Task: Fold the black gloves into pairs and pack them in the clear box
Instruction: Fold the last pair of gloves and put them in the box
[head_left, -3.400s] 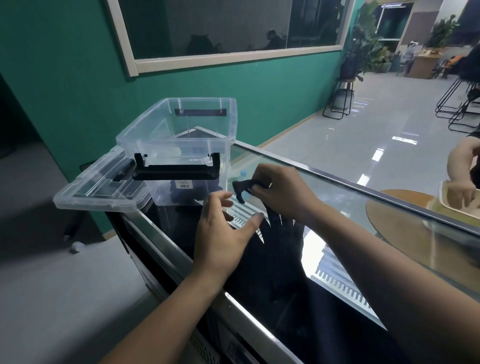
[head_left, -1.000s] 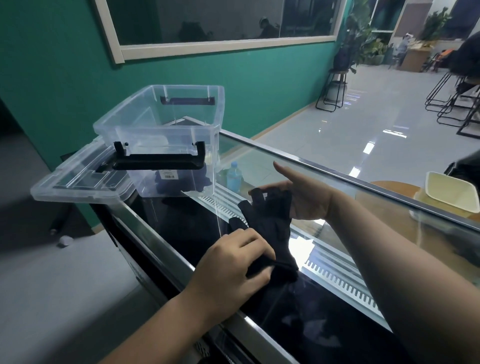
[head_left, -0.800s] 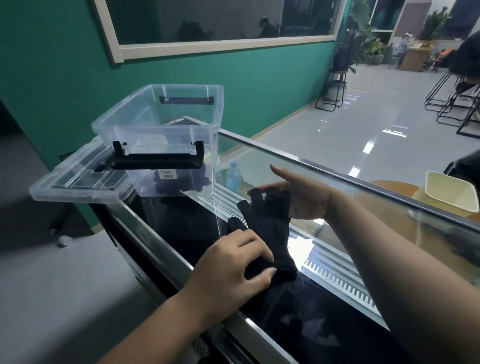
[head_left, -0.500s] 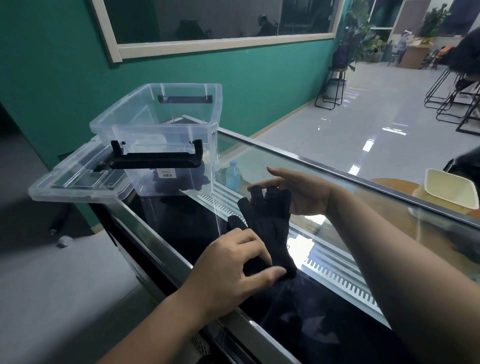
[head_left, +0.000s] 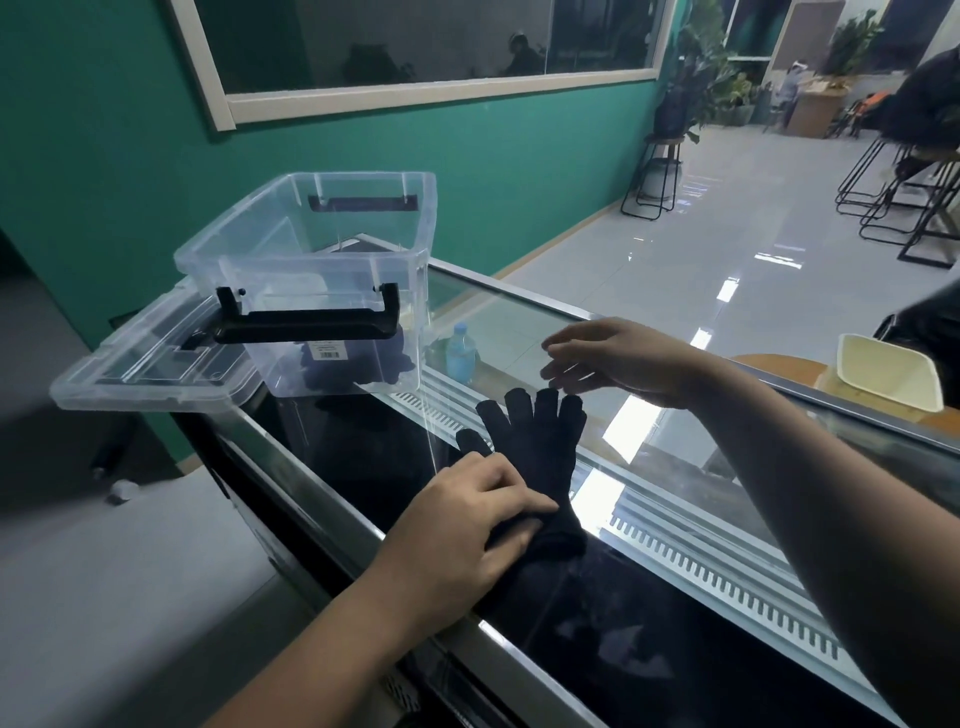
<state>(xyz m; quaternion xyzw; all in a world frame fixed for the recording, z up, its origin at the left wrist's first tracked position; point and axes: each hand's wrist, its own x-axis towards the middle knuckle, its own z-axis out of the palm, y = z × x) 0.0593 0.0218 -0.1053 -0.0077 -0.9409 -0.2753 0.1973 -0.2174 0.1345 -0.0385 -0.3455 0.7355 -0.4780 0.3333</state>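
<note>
Black knit gloves (head_left: 530, 457) are lying flat on the glass counter (head_left: 519, 322) near the clear plastic box (head_left: 311, 270) and could be slipping askew on that slick surface, as the left hand (head_left: 467, 525) is pinching only their cuff while the right hand (head_left: 618, 358) is hovering above, fingers spread and empty.

Bare left hand (head_left: 464, 525) and right hand (head_left: 626, 361), bare forearms (head_left: 810, 499).
</note>
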